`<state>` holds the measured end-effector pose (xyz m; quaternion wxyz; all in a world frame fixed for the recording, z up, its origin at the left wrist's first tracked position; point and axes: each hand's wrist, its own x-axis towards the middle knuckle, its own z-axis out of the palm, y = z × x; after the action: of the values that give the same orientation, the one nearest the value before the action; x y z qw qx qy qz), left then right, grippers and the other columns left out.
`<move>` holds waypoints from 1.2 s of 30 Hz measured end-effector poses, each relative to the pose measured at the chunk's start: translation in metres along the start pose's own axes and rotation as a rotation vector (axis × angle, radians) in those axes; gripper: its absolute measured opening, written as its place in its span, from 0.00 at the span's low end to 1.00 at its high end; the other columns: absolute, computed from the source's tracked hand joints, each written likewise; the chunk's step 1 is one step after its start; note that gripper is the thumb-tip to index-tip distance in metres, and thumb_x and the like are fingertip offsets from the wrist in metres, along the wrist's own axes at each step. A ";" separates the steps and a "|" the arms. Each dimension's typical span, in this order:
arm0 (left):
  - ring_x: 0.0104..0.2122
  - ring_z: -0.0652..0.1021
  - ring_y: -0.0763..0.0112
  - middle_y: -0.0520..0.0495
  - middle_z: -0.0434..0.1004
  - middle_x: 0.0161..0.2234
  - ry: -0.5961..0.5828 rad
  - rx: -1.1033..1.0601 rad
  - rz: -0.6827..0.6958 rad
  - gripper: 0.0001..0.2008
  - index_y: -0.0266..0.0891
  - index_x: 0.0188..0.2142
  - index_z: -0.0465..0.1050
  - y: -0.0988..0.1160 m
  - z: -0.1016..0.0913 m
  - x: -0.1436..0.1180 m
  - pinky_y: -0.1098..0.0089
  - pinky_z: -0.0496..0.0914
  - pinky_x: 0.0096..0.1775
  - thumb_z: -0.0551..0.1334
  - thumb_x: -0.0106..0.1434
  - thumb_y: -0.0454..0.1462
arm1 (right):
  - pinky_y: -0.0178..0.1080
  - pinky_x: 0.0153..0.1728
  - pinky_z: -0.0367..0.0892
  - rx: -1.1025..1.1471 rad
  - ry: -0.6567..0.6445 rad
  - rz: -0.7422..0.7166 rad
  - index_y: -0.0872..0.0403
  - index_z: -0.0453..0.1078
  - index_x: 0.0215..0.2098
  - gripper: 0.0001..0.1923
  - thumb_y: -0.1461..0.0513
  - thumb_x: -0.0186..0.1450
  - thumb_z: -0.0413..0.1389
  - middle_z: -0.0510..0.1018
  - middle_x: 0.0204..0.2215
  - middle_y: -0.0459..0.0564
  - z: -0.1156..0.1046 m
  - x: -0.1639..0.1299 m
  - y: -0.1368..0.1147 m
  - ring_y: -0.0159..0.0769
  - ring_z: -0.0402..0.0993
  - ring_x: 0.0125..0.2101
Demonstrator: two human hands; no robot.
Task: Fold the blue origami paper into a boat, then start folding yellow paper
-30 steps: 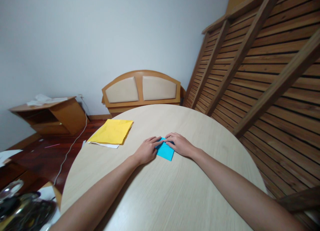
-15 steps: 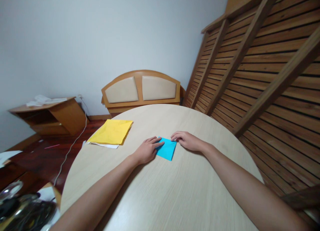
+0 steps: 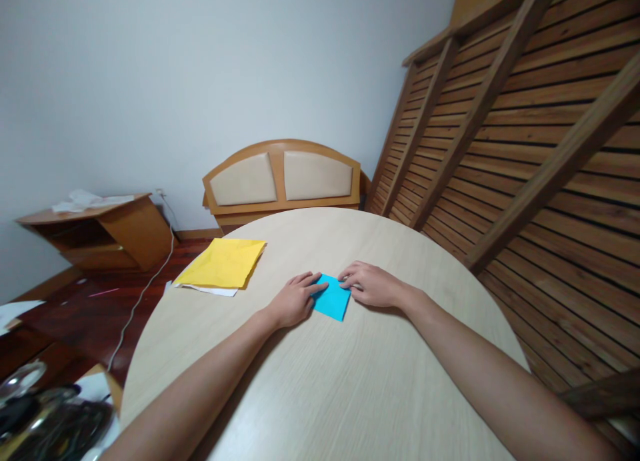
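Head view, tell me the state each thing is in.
Left hand: resting on blue paper
Right hand: curled, at the blue paper's right edge
Blue paper: flat on the table
Yellow paper: creased, lying over white paper
White paper: mostly covered
Cord: uncoiled
Cabinet: front compartment open

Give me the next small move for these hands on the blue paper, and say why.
I'd likely press the right hand down at the far right corner of the blue paper. The left hand lies on the paper's left side, which should steady it, and the right hand is at that corner, so little reaching seems needed.
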<state>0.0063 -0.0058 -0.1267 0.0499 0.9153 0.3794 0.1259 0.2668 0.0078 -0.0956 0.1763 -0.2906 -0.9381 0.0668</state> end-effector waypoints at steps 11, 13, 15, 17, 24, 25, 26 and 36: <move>0.62 0.66 0.55 0.41 0.67 0.62 -0.010 -0.045 0.096 0.23 0.41 0.61 0.68 -0.018 -0.014 -0.005 0.50 0.60 0.62 0.54 0.67 0.36 | 0.49 0.54 0.62 -0.033 -0.018 -0.018 0.48 0.76 0.51 0.15 0.57 0.71 0.53 0.77 0.52 0.53 0.014 0.008 -0.019 0.45 0.70 0.52; 0.60 0.68 0.56 0.40 0.70 0.60 -0.002 -0.067 0.137 0.21 0.40 0.59 0.69 -0.023 -0.019 -0.007 0.51 0.62 0.61 0.54 0.68 0.37 | 0.50 0.54 0.62 -0.066 -0.020 0.008 0.47 0.76 0.51 0.15 0.58 0.71 0.52 0.78 0.52 0.53 0.014 0.008 -0.016 0.46 0.70 0.51; 0.57 0.70 0.58 0.40 0.72 0.57 0.019 -0.089 0.161 0.20 0.39 0.58 0.70 -0.024 -0.023 -0.008 0.53 0.63 0.60 0.54 0.68 0.37 | 0.50 0.53 0.63 -0.099 -0.026 0.042 0.46 0.76 0.51 0.15 0.58 0.72 0.51 0.78 0.52 0.52 0.015 0.009 -0.014 0.46 0.70 0.51; 0.55 0.71 0.60 0.40 0.74 0.54 0.042 -0.110 0.170 0.18 0.40 0.56 0.72 -0.024 -0.025 -0.008 0.55 0.64 0.59 0.55 0.69 0.38 | 0.50 0.53 0.63 -0.120 -0.032 0.073 0.46 0.76 0.52 0.15 0.59 0.72 0.51 0.78 0.52 0.52 0.016 0.009 -0.014 0.46 0.70 0.51; 0.59 0.68 0.56 0.37 0.72 0.55 0.110 -0.151 0.178 0.16 0.38 0.51 0.74 -0.021 -0.019 -0.010 0.54 0.64 0.60 0.58 0.67 0.39 | 0.51 0.54 0.63 -0.076 0.009 0.109 0.51 0.77 0.51 0.16 0.57 0.71 0.52 0.78 0.52 0.56 0.021 0.011 -0.016 0.48 0.72 0.51; 0.61 0.66 0.56 0.37 0.70 0.57 0.114 -0.150 0.169 0.15 0.38 0.51 0.74 -0.021 -0.017 -0.010 0.54 0.63 0.60 0.58 0.67 0.39 | 0.51 0.53 0.63 -0.080 0.009 0.111 0.51 0.77 0.51 0.16 0.58 0.71 0.52 0.78 0.52 0.56 0.021 0.011 -0.016 0.48 0.72 0.51; 0.62 0.65 0.55 0.36 0.68 0.59 0.114 -0.151 0.155 0.15 0.37 0.51 0.74 -0.021 -0.016 -0.010 0.54 0.63 0.61 0.58 0.67 0.39 | 0.51 0.53 0.64 -0.084 0.008 0.109 0.51 0.77 0.51 0.16 0.58 0.71 0.52 0.78 0.52 0.56 0.021 0.011 -0.016 0.49 0.73 0.51; 0.60 0.69 0.57 0.37 0.70 0.59 0.095 -0.139 0.090 0.18 0.38 0.54 0.72 -0.022 -0.011 -0.007 0.55 0.64 0.61 0.57 0.68 0.41 | 0.49 0.53 0.64 -0.079 -0.012 -0.039 0.50 0.79 0.47 0.15 0.57 0.71 0.51 0.79 0.50 0.56 0.016 0.013 -0.029 0.47 0.72 0.51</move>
<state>-0.0166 0.0044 -0.1216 0.0894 0.9187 0.3302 0.1974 0.2362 -0.0091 -0.1002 0.1603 -0.2784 -0.9466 0.0278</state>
